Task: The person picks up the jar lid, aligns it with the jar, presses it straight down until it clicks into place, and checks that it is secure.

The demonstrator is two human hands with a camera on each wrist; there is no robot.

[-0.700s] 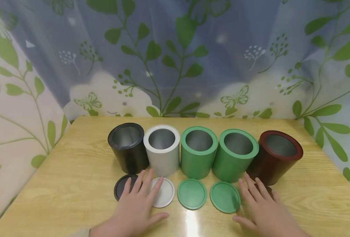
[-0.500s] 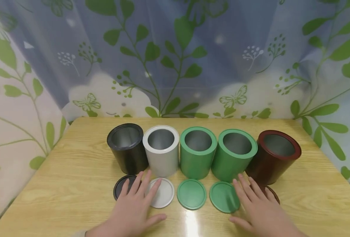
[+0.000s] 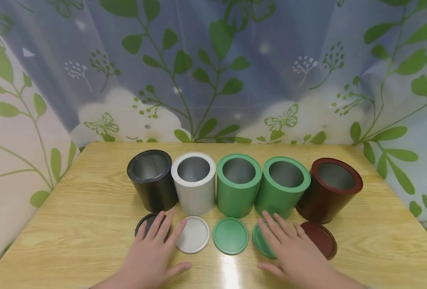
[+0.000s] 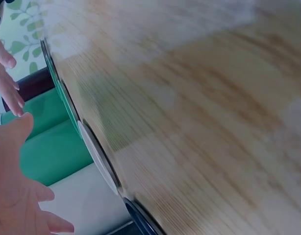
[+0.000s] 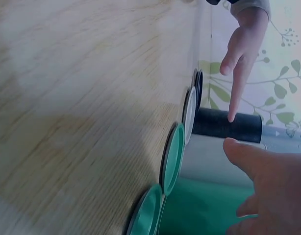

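In the head view, five-colour order is plain: a black can, a white can, two green cans and a dark red can stand open-topped in a row. Before them lie matching round lids: black, white, green and dark red. My left hand, fingers spread, is over the black lid and partly hides it. My right hand partly covers the right-hand green lid. Both wrist views show the hands raised above the table, holding nothing.
The light wooden table reaches back to a leaf-patterned curtain, which also hangs at both sides. The cans stand close together, with the lids just in front of them.
My right hand has moved left, from over the dark red lid to over the right-hand green lid, uncovering most of the dark red one. My left hand has shifted slightly left.
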